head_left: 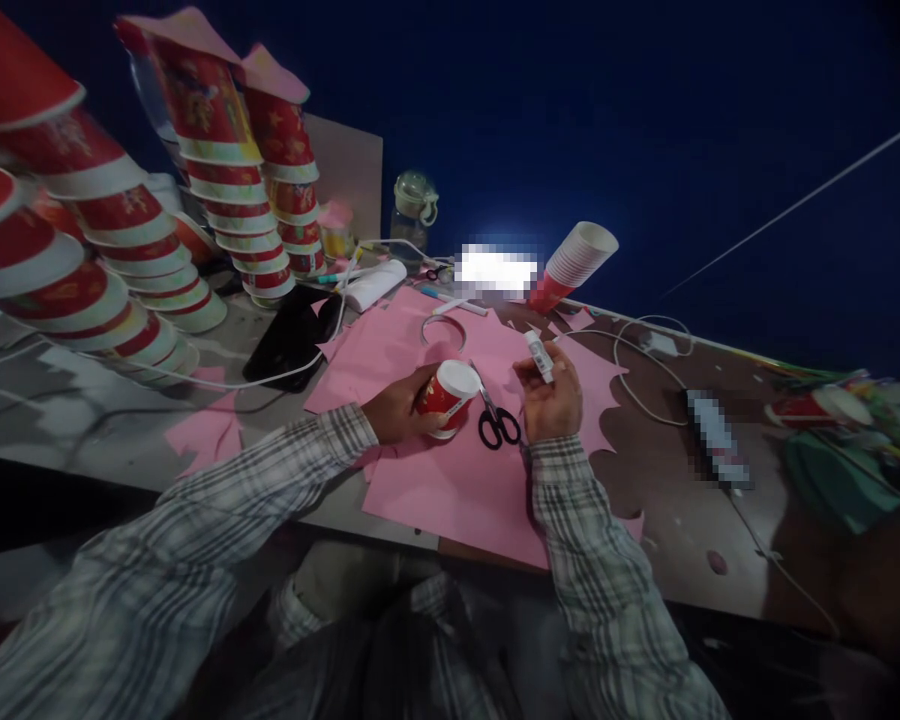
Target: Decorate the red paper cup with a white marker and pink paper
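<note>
My left hand (405,408) is wrapped round a red paper cup (440,396), which tilts to the right with its white end up. In my right hand (555,402) is a small white tube with dark print (540,357), pinched upright between thumb and fingers; it resembles a glue tube. Black-handled scissors (499,427) lie between my hands, blades pointing away from me. Beneath them spread large sheets of pink paper (457,500) with scalloped, cut edges. A ring-shaped roll of tape (444,334) rests on the paper beyond the cup.
Tall stacks of red cups (232,200) stand at the left, some topped with pink paper. A leaning stack of cups (576,262) is at the back. A black phone-like slab (289,340), white cables (641,400), a lidded jar (414,205) and a green item (840,485) surround the paper.
</note>
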A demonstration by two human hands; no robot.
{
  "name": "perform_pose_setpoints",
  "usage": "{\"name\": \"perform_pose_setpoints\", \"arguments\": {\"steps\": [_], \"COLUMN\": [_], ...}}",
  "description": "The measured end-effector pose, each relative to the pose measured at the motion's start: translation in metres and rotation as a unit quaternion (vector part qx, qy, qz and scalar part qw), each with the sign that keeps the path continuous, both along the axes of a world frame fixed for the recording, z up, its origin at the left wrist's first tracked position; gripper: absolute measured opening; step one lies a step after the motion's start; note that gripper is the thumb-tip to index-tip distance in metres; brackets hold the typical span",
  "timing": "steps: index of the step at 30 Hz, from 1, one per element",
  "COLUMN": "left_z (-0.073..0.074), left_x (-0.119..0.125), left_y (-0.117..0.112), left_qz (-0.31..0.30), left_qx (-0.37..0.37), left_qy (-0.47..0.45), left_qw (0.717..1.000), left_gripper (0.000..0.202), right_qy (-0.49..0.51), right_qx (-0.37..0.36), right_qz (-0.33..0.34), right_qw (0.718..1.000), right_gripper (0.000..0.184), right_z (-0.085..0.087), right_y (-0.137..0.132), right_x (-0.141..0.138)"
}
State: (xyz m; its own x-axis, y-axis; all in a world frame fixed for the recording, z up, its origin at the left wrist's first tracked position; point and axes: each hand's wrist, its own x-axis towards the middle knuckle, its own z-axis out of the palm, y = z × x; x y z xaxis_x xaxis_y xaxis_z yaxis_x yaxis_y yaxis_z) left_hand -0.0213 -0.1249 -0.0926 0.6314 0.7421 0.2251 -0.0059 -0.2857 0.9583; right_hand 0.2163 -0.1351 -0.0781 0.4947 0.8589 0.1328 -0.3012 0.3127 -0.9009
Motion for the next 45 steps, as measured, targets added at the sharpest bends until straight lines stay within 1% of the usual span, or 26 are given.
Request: {"name": "perform_pose_setpoints", "arguments": {"steps": [3, 7, 9, 12, 14, 18, 21, 25, 28, 31, 35, 40, 42, 44, 45], "left_z": [0.0, -0.001, 0.0, 0.004, 0.007, 0.009, 0.01, 0.011, 0.012, 0.013, 0.015, 0.012, 0.01, 0.007, 0.006], "left_x": [0.001, 0.002, 0.002, 0.002, 0.002, 0.003, 0.003, 0.005, 0.006, 0.006, 0.005, 0.005, 0.005, 0.005, 0.005], "left_y": [-0.004, -0.009, -0.012, -0.015, -0.016, -0.017, -0.018, -0.019, -0.019, -0.019, -0.018, -0.017, -0.017, -0.017, -0.016], "left_qz": [-0.002, 0.008, 0.007, -0.016, -0.022, -0.021, -0.034, -0.062, -0.066, -0.071, -0.08, -0.078, -0.075, -0.078, -0.077], "left_qx": [0.044, 0.078, 0.091, 0.104, 0.108, 0.117, 0.132, 0.134, 0.121, 0.098, 0.083, 0.075, 0.069, 0.05, 0.036], "left_qy": [0.009, 0.03, 0.048, 0.074, 0.079, 0.08, 0.074, 0.043, 0.037, 0.043, 0.049, 0.046, 0.034, 0.005, -0.014], "left_qw": [0.999, 0.996, 0.995, 0.992, 0.991, 0.99, 0.988, 0.988, 0.99, 0.992, 0.992, 0.993, 0.994, 0.996, 0.996], "left_gripper": [0.071, 0.074, 0.077, 0.077, 0.076, 0.076, 0.073, 0.068, 0.069, 0.07, 0.07, 0.073, 0.073, 0.072, 0.073], "right_qy": [-0.004, -0.031, -0.067, -0.142, -0.213, -0.364, -0.428, -0.487, -0.511, -0.517, -0.532, -0.542, -0.542, -0.548, -0.552], "right_qx": [-0.001, -0.02, -0.04, -0.066, -0.087, -0.126, -0.129, -0.139, -0.158, -0.167, -0.172, -0.18, -0.189, -0.188, -0.183], "right_qz": [-0.006, -0.011, -0.013, -0.027, -0.042, -0.069, -0.075, -0.054, -0.04, -0.025, -0.022, -0.014, -0.028, -0.056, -0.067], "right_qw": [1.0, 0.999, 0.997, 0.987, 0.972, 0.92, 0.891, 0.861, 0.844, 0.839, 0.829, 0.821, 0.818, 0.813, 0.811], "right_gripper": [0.03, 0.032, 0.03, 0.028, 0.031, 0.035, 0.034, 0.028, 0.022, 0.019, 0.018, 0.017, 0.022, 0.033, 0.035], "right_z": [-0.005, -0.009, -0.011, -0.013, -0.016, -0.025, -0.032, -0.036, -0.034, -0.028, -0.021, -0.021, -0.021, -0.018, -0.016], "right_y": [0.003, 0.003, 0.003, 0.004, 0.004, 0.007, 0.011, 0.017, 0.018, 0.017, 0.016, 0.017, 0.015, 0.011, 0.008], "right_x": [0.003, 0.004, 0.003, 0.005, 0.007, 0.014, 0.018, 0.023, 0.024, 0.023, 0.019, 0.017, 0.021, 0.026, 0.03]}}
